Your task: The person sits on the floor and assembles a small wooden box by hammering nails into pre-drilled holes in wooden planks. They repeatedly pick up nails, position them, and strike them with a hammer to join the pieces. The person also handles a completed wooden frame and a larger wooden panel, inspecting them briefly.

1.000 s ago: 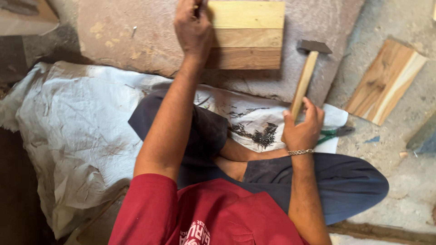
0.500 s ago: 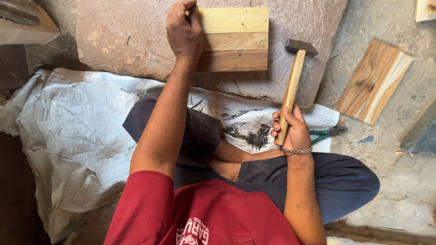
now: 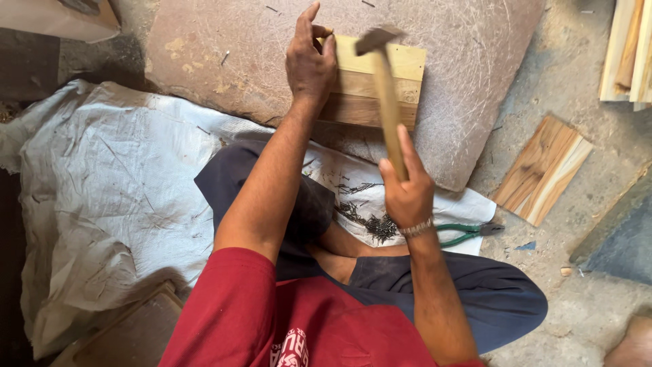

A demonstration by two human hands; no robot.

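Note:
A small panel of joined wooden slats lies on a flat reddish stone slab. My left hand rests on the panel's left end, fingertips pinched at its top edge; what they pinch is too small to tell. My right hand grips the wooden handle of a hammer. The hammer's metal head is blurred, just above the panel's top edge and close to my left fingertips.
A pile of small dark nails lies on a white sack cloth by my crossed legs. Green-handled pliers lie right of my wrist. Another slat panel and stacked wood are on the concrete at right.
The hammer has swung from the right of the panel leftward and down over its top edge. My left hand has stayed on the panel's left end.

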